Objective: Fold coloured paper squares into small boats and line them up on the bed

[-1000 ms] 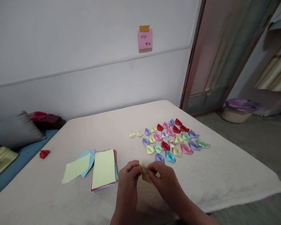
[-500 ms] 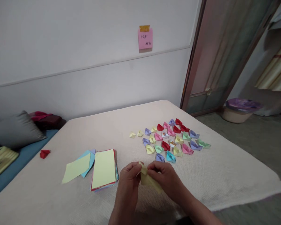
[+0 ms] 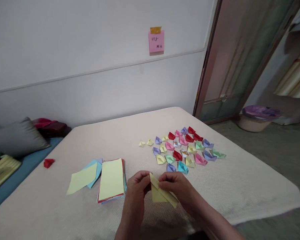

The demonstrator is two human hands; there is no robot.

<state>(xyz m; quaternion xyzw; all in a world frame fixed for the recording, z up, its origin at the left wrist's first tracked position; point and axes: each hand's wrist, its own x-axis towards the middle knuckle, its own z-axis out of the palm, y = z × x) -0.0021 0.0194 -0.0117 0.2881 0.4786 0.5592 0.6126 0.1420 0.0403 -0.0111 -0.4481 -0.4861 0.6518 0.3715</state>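
My left hand (image 3: 135, 189) and my right hand (image 3: 177, 189) both pinch a partly folded yellow paper (image 3: 160, 193) just above the cream bed cover (image 3: 240, 186). The paper hangs between the fingertips as a creased triangular flap. To the left lies a stack of coloured paper sheets (image 3: 111, 180) with a yellow sheet on top. A loose yellow sheet (image 3: 82, 178) and a blue sheet (image 3: 94, 166) lie beside the stack. Beyond my hands sits a cluster of several small folded paper boats (image 3: 185, 148) in red, pink, purple, green, yellow and blue.
A red folded paper piece (image 3: 48, 162) lies on the blue mattress at the left, near a grey pillow (image 3: 15, 138). A pink sticky note (image 3: 156, 40) is taped to the white wall. A door (image 3: 237, 56) and a lined basin (image 3: 256, 117) stand at right.
The yellow paper has opened out from a small folded wad into a larger triangular flap between my fingers. My hands stayed in about the same place.
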